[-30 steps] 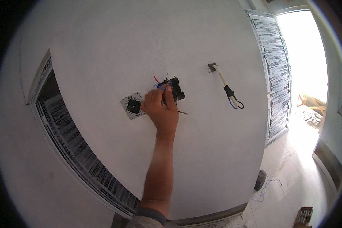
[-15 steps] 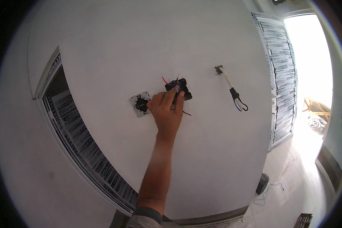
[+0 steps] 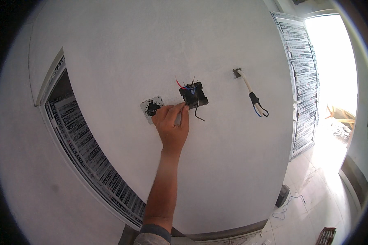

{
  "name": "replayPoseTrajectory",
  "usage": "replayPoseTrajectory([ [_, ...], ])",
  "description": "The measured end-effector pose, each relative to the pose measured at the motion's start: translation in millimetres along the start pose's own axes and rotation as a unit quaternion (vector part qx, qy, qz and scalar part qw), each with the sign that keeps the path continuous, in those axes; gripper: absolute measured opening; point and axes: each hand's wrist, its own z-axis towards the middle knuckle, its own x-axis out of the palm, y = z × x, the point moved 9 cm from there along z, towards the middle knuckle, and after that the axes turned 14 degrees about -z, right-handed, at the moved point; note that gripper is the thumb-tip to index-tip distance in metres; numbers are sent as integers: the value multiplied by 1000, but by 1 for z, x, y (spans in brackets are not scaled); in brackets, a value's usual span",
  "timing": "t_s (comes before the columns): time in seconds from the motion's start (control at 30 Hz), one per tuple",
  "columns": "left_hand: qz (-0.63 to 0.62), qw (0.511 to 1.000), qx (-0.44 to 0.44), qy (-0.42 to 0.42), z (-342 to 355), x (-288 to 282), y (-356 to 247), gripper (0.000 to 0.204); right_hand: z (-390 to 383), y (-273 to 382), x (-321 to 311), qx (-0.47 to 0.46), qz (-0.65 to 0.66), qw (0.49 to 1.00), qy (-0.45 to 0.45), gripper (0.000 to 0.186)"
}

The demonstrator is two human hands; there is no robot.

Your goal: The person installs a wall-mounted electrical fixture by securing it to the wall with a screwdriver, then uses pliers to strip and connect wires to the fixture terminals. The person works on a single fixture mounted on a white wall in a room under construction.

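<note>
**Fingers at the wall box**

One hand is up against the white wall, fingers drawn close together, tips touching the lower left edge of the black wall box. Whether they pinch a wire I cannot tell. Red, blue and black wires sprout just above the fingertips. Just left of the fingers sits a white socket mount. Well off to their right dangles a white cable.
</note>
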Motion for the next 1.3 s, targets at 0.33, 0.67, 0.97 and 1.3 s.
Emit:
replayPoseTrajectory([
  [0.33,-56,997,33,-28,9,6,-4,21,2,5,-2,4,3,1000,-7,15],
  [0.67,-39,993,112,7,20,23,-28,23,3,10,-2,6,8,1000,-11,15],
  [0.97,33,978,158,132,31,27,-29,26,6,15,-6,4,12,1000,-24,15],
  [1.3,101,974,175,100,35,39,-31,18,7,26,-1,-3,33,998,-53,16],
])
